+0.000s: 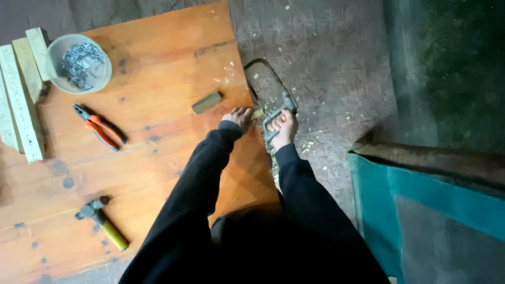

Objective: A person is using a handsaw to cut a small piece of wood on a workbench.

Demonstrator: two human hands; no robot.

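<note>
My right hand (284,126) grips the handle of a metal hacksaw (273,97), whose frame arches out past the right edge of an orange wooden board (158,121). Its blade runs by a small pale wooden piece (258,113) at the board's edge. My left hand (238,117) presses down on that piece, fingers closed over it. A short dark wooden block (206,102) lies on the board just left of my left hand. Both arms wear black sleeves.
On the board lie orange-handled pliers (100,127), a hammer with a yellow handle (101,214) and a grey bowl of nails (79,63). Pale wooden strips (20,100) lie at the left. Wood chips litter the paved ground (326,79). A teal panel (421,210) stands at the right.
</note>
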